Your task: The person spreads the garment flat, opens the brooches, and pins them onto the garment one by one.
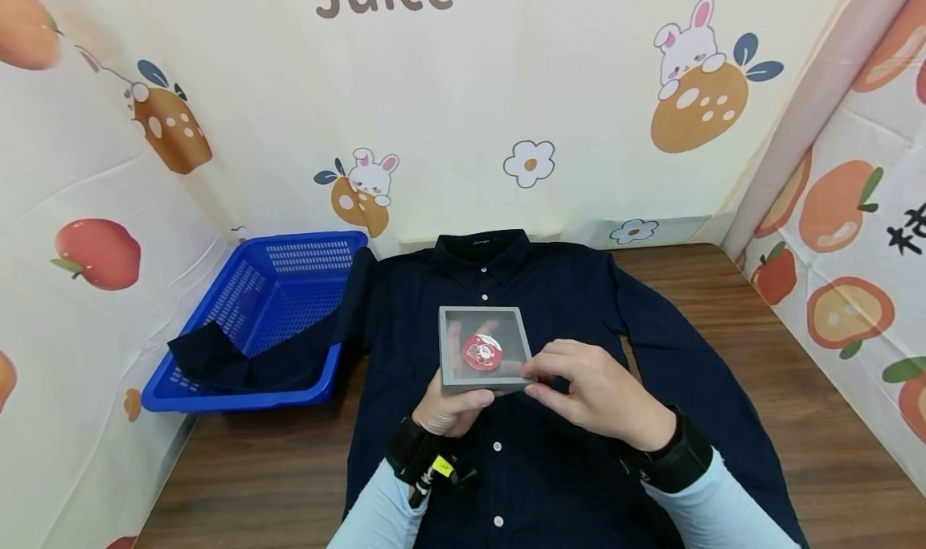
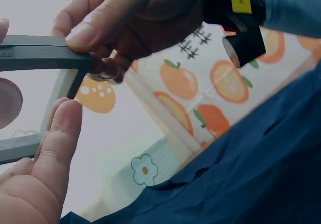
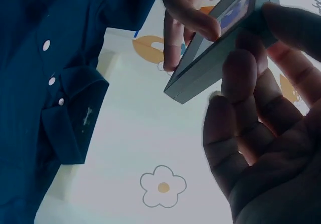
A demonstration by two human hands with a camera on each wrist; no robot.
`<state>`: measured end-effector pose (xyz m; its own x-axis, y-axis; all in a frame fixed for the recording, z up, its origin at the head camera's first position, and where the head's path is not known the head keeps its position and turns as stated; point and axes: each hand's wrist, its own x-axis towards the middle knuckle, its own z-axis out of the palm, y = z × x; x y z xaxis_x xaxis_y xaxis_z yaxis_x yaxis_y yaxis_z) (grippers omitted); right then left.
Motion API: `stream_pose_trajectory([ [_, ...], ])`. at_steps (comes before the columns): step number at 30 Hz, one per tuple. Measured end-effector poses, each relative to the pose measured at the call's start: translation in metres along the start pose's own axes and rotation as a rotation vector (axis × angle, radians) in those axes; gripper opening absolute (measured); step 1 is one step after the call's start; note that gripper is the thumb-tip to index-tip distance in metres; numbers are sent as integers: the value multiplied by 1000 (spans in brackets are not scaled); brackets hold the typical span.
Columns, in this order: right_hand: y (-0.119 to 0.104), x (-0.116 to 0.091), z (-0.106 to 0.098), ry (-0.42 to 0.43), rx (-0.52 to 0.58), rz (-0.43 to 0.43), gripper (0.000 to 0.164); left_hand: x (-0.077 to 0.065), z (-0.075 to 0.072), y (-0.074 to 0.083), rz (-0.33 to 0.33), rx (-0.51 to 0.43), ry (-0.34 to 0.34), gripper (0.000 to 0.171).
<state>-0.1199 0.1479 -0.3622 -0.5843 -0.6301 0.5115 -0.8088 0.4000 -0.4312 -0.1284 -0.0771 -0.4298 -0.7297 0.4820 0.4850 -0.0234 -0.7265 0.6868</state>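
A grey square display case (image 1: 444, 348) with a clear window is held up over the navy shirt (image 1: 499, 477). Inside the window shows a round red badge (image 1: 482, 352) with a white figure. My left hand (image 1: 450, 411) grips the case from the lower left, thumb along its near edge and fingers visible behind the window. At the near right corner, my right hand (image 1: 589, 388) pinches the grey rim between thumb and fingers. The left wrist view shows that pinch on the case's edge (image 2: 45, 58) closely. Up close in the right wrist view, fingertips touch the case's side (image 3: 200, 78).
Left of the shirt stands a blue perforated basket (image 1: 304, 251), with one shirt sleeve (image 1: 289, 364) draped into it. The shirt lies buttoned, collar (image 1: 483, 247) away from me, on a wooden table (image 1: 260, 469). Printed fabric (image 1: 448, 75) walls the back and sides.
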Motion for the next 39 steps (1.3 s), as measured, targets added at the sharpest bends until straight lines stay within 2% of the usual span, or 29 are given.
stream_pose_trajectory([
  [6,-1,9,5,-5,45,15,12,0,-5,-1,12,-64,-62,100],
  [20,-1,11,14,73,50,47,11,0,-6,-1,-14,-70,-12,102],
  [27,1,12,17,121,33,68,14,0,-6,-2,-11,-83,-18,101],
  [39,2,13,20,128,86,97,16,1,-6,-1,27,-121,-53,101],
])
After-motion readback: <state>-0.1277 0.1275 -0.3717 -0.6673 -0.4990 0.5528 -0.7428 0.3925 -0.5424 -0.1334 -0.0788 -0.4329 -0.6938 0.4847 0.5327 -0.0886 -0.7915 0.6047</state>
